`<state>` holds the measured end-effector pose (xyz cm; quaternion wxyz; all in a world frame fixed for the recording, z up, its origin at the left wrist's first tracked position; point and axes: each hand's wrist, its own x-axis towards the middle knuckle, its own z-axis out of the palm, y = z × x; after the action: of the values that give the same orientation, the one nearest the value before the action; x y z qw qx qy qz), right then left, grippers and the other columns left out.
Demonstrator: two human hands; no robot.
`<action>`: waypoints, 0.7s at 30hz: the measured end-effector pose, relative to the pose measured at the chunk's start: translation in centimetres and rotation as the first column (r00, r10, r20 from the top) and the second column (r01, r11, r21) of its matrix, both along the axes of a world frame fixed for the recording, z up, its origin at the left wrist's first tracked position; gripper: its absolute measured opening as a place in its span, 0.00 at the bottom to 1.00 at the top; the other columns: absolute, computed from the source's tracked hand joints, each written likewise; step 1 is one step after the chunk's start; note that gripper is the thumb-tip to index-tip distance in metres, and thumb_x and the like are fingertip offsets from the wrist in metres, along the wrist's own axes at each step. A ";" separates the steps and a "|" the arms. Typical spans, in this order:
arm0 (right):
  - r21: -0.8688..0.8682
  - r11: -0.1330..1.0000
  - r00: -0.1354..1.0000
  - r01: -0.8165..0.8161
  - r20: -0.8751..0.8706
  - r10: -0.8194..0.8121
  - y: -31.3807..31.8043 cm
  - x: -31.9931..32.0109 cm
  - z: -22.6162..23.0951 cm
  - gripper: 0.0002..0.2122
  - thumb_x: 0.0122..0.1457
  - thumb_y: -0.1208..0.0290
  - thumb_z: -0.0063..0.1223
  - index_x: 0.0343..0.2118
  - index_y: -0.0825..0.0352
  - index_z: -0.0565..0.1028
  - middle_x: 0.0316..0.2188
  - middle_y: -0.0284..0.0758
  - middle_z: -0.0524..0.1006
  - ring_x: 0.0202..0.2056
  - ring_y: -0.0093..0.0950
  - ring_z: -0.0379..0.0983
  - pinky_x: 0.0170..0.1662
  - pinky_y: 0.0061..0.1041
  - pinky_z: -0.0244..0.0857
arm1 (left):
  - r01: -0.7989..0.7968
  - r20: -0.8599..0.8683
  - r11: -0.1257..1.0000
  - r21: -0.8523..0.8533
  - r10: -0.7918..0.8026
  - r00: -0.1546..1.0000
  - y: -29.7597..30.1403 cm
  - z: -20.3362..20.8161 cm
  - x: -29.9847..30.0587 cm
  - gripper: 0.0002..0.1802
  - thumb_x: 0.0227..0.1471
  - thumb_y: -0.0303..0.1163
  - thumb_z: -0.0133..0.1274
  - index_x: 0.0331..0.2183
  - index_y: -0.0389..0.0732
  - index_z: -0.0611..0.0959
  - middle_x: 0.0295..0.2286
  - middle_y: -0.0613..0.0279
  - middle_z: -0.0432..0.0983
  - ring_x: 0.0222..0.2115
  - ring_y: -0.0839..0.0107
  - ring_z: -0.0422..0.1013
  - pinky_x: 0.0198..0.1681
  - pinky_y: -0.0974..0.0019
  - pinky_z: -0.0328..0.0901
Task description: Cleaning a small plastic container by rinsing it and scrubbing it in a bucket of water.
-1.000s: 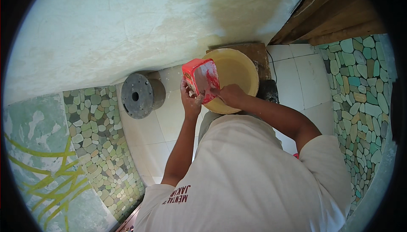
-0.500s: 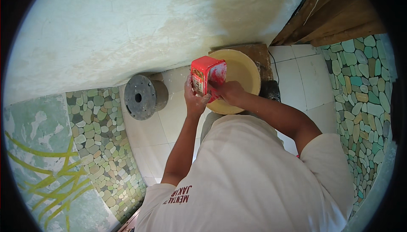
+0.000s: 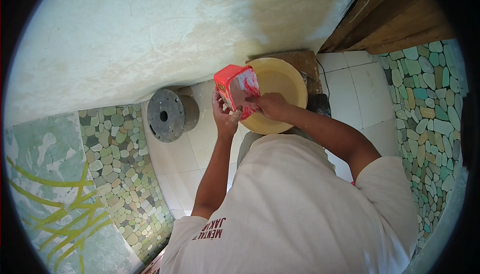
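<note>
A red plastic tub [image 3: 234,84] is tilted so that its mouth faces right, with whitish residue smeared on its inner wall. My left hand [image 3: 225,116] is wrapped round its lower left side and holds it up. At the mouth, my right hand [image 3: 272,105] is closed, its fingertips reaching to the inside of the tub; whatever they may hold is too small to make out. Behind and below the right hand stands a round yellow basin [image 3: 298,84], with cloudy, pale contents. Part of the basin is hidden by the tub and my right hand.
The basin rests by a brown wooden board [image 3: 311,63] against the pale wall [image 3: 175,34]. A grey spool-shaped cylinder [image 3: 166,116] lies to the left on the tiled floor [image 3: 175,159]. A dark object [image 3: 319,105] with a cable is right of the basin. Pebble-patterned strips flank both sides.
The tub has moved slightly left and turned, so more of its inside shows. My left hand has shifted left with it; my right hand stays by the mouth.
</note>
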<state>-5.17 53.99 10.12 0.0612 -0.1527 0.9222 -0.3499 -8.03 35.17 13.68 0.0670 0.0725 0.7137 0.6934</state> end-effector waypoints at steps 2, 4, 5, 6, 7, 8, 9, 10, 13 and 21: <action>-0.010 1.000 1.000 0.001 0.026 -0.001 0.0 0.0 0.4 0.17 0.52 0.69 0.54 0.46 0.50 0.74 0.27 0.41 0.77 0.29 0.43 0.75 0.33 0.42 0.69 | -0.014 0.004 1.000 -0.001 0.014 1.000 -0.2 0.0 0.0 0.56 0.34 0.41 0.67 0.60 0.38 0.54 0.50 0.57 0.62 0.50 0.64 0.63 0.51 0.58 0.64; -0.019 1.000 0.999 0.003 0.051 -0.002 -0.1 0.0 0.6 0.17 0.51 0.69 0.55 0.46 0.51 0.74 0.26 0.41 0.77 0.29 0.44 0.75 0.33 0.42 0.69 | -0.020 -0.014 0.998 0.056 0.021 1.000 -0.4 -0.2 -0.1 0.55 0.35 0.41 0.67 0.60 0.39 0.54 0.51 0.58 0.60 0.50 0.64 0.63 0.50 0.57 0.65; -0.047 0.999 0.999 0.014 0.041 -0.012 -0.1 0.0 0.6 0.16 0.51 0.69 0.55 0.45 0.52 0.75 0.26 0.41 0.78 0.28 0.43 0.75 0.34 0.42 0.69 | -0.022 -0.014 0.998 0.056 0.022 1.000 -0.4 -0.2 -0.1 0.55 0.35 0.41 0.67 0.60 0.39 0.54 0.51 0.58 0.60 0.50 0.64 0.63 0.50 0.57 0.65; -0.075 0.997 0.999 0.026 0.032 -0.023 -0.1 0.0 0.6 0.15 0.51 0.69 0.56 0.44 0.53 0.76 0.26 0.41 0.78 0.28 0.43 0.76 0.35 0.42 0.69 | -0.032 -0.013 0.998 0.061 0.033 0.999 -0.4 -0.3 0.0 0.55 0.35 0.41 0.67 0.60 0.39 0.54 0.51 0.58 0.59 0.50 0.64 0.63 0.50 0.56 0.65; -0.074 0.997 0.999 0.026 0.033 -0.023 0.0 0.1 0.6 0.15 0.51 0.69 0.56 0.44 0.53 0.76 0.26 0.41 0.78 0.28 0.43 0.76 0.35 0.42 0.69 | -0.041 -0.011 0.997 0.067 0.042 0.999 -0.3 -0.3 0.1 0.55 0.35 0.41 0.67 0.60 0.39 0.54 0.52 0.58 0.59 0.50 0.64 0.63 0.50 0.56 0.65; -0.103 0.994 0.997 0.049 0.061 -0.042 0.1 0.2 0.6 0.14 0.51 0.69 0.56 0.42 0.54 0.77 0.27 0.41 0.78 0.29 0.43 0.76 0.36 0.41 0.69 | -0.041 -0.010 0.997 0.069 0.042 0.999 -0.2 -0.2 0.1 0.55 0.35 0.41 0.67 0.60 0.39 0.54 0.52 0.58 0.59 0.50 0.64 0.63 0.50 0.56 0.65; -0.130 0.989 0.994 0.072 0.089 -0.061 0.2 0.3 0.6 0.13 0.51 0.69 0.56 0.41 0.55 0.77 0.27 0.41 0.79 0.30 0.42 0.76 0.36 0.41 0.69 | -0.043 -0.012 0.997 0.060 0.044 0.999 -0.1 -0.2 0.1 0.55 0.36 0.41 0.66 0.60 0.39 0.54 0.52 0.59 0.58 0.49 0.64 0.63 0.49 0.55 0.66; -0.129 0.989 0.994 0.071 0.088 -0.060 0.1 0.4 0.3 0.13 0.51 0.69 0.56 0.41 0.55 0.77 0.27 0.41 0.79 0.30 0.42 0.76 0.36 0.41 0.69 | -0.047 -0.015 0.998 0.051 0.047 0.999 -0.1 -0.3 0.1 0.54 0.36 0.40 0.66 0.60 0.39 0.53 0.52 0.59 0.58 0.49 0.64 0.63 0.49 0.55 0.66; -0.206 0.970 0.988 0.126 0.109 -0.105 -0.1 0.5 -0.3 0.10 0.51 0.71 0.55 0.38 0.58 0.78 0.28 0.42 0.79 0.31 0.41 0.77 0.37 0.39 0.69 | -0.074 0.010 0.995 0.068 0.073 0.997 0.1 -0.6 0.2 0.53 0.37 0.38 0.64 0.60 0.39 0.53 0.52 0.58 0.58 0.49 0.63 0.63 0.48 0.55 0.66; -0.397 0.896 0.979 0.200 0.118 -0.166 -0.2 0.9 -1.8 0.09 0.50 0.77 0.55 0.35 0.65 0.78 0.28 0.41 0.79 0.30 0.35 0.78 0.36 0.31 0.70 | -0.102 0.011 0.993 0.064 0.102 0.995 0.3 -1.6 0.2 0.50 0.39 0.32 0.61 0.60 0.38 0.52 0.51 0.58 0.59 0.48 0.64 0.63 0.47 0.57 0.68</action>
<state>-4.31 53.80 8.36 0.0323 -0.0603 0.8361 -0.5443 -7.79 35.43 12.11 0.0320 0.0353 0.6934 0.7190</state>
